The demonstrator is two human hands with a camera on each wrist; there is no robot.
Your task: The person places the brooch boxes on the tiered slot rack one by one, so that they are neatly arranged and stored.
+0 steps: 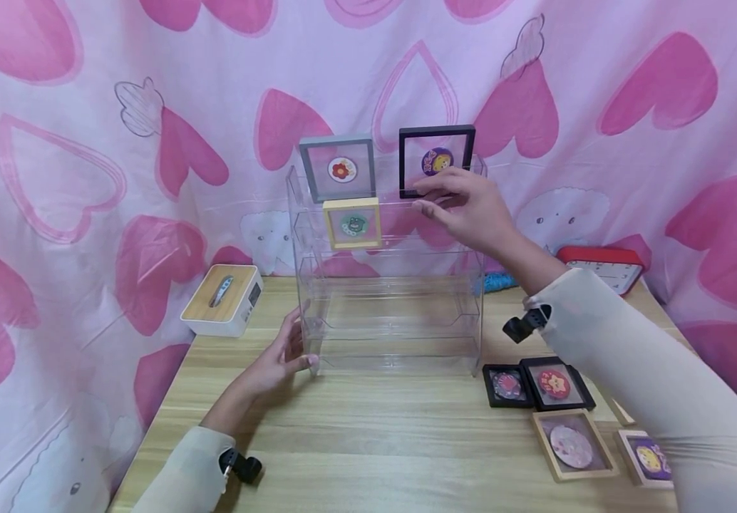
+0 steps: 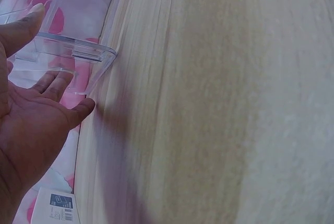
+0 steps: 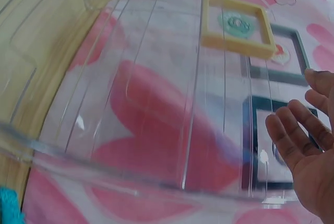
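Observation:
A clear acrylic tiered rack (image 1: 390, 365) stands on the table. On its top tier are a grey frame (image 1: 306, 171) with a red flower badge, at left, and a black frame (image 1: 435, 131) with a purple-yellow badge, at right. A pale yellow frame (image 1: 352, 244) with a green badge sits one tier lower at left. My right hand (image 1: 471, 206) is at the black frame's lower right, fingers extended and thumb apart; in the right wrist view this hand (image 3: 310, 145) pinches nothing. My left hand (image 1: 275, 367) rests at the rack's lower left side, fingers loosely spread.
A white box with a wooden top (image 1: 204, 310) stands left of the rack. Behind my right arm are a red clock (image 1: 606, 274) and something blue and fluffy (image 1: 498, 282). Several framed badges, including a wooden frame (image 1: 574, 476), lie at the table's right. A pink heart-patterned curtain hangs behind.

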